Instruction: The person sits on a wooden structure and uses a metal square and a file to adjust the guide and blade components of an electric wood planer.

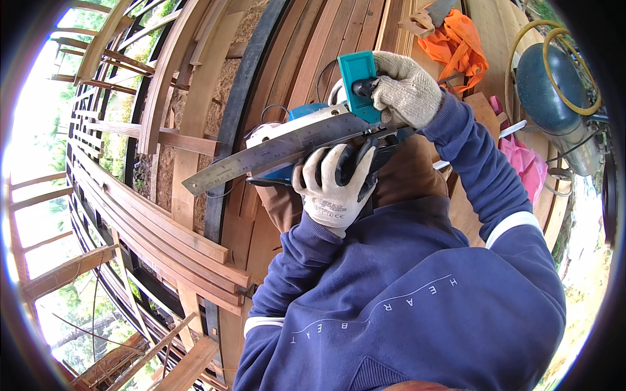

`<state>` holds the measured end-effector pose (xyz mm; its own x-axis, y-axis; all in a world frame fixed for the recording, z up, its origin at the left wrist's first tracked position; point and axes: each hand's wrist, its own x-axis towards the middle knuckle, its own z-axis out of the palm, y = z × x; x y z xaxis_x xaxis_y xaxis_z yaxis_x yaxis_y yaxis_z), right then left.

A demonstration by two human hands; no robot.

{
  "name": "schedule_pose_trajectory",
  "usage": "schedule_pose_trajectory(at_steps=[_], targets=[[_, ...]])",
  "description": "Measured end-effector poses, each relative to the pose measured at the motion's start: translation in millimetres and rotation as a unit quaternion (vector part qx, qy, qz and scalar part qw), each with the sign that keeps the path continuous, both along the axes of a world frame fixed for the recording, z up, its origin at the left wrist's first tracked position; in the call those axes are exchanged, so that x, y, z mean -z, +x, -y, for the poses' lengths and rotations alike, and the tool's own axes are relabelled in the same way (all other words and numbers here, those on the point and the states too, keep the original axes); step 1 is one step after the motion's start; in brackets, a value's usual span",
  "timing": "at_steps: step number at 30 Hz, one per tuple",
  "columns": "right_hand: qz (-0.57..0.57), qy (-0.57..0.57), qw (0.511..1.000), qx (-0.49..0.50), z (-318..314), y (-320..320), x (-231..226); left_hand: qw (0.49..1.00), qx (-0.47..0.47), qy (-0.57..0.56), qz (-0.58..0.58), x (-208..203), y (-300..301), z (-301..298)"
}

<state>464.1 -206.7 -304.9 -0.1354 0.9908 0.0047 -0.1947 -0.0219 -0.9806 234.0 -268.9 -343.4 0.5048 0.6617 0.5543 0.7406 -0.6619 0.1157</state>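
Note:
A set square with a teal stock (354, 98) and a long steel blade (280, 144) lies slantwise across an upturned teal power planer (306, 112). My right hand (411, 90), in a cream work glove with dark-coated fingers, pinches the stock at the blade's right end. My left hand (332, 189), gloved alike, is curled against the planer's near side just below the blade; its grip on the black part there is partly hidden. The planer's pale metal sole shows along the blade's far edge. Both sit above my lap, between brown-trousered legs.
Long brown boards (339, 39) run away beneath me. Beyond my right hand lie an orange cloth (456, 49) and a handsaw (417, 23). A dark green tank (551, 81) with a yellow hose stands at right, near a pink bag (525, 166). Stacked timbers (163, 228) lie left.

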Motion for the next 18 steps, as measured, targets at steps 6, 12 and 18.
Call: schedule_pose_trajectory(at_steps=[6,12,18], targets=[[-0.038,0.003,0.999,-0.011,-1,1,6,1.0,0.012,0.021,-0.007,-1,0,-2],[-0.048,0.0,0.999,-0.012,-1,2,7,1.0,0.002,0.016,0.019,-1,2,-2],[-0.048,-0.013,0.999,-0.005,-2,1,12,0.999,-0.002,0.045,0.018,-2,3,-4]])
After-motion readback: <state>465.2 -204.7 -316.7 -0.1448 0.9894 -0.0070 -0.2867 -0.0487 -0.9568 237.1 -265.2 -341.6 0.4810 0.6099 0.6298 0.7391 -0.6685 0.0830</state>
